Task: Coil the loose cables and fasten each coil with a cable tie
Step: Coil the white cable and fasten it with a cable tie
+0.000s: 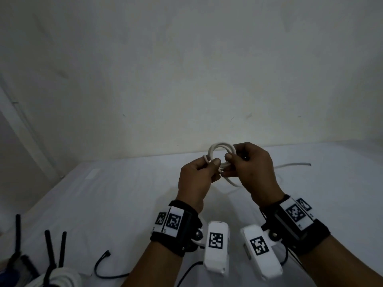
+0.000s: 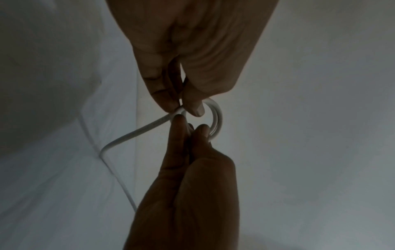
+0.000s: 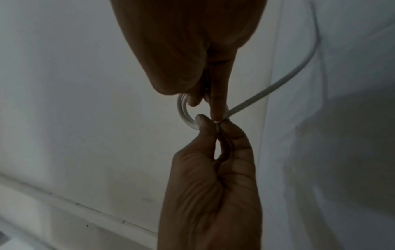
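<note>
Left hand: pinching white cable coil
Right hand: pinching same coil
Tail: trailing onto tabletop

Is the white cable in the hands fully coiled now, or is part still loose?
Partly coiled. The white cable forms small loops pinched by the left hand and right hand; a loose tail lies on the table.

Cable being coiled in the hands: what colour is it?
White. The cable shows best in the head view, looped between the left hand and right hand.
</note>
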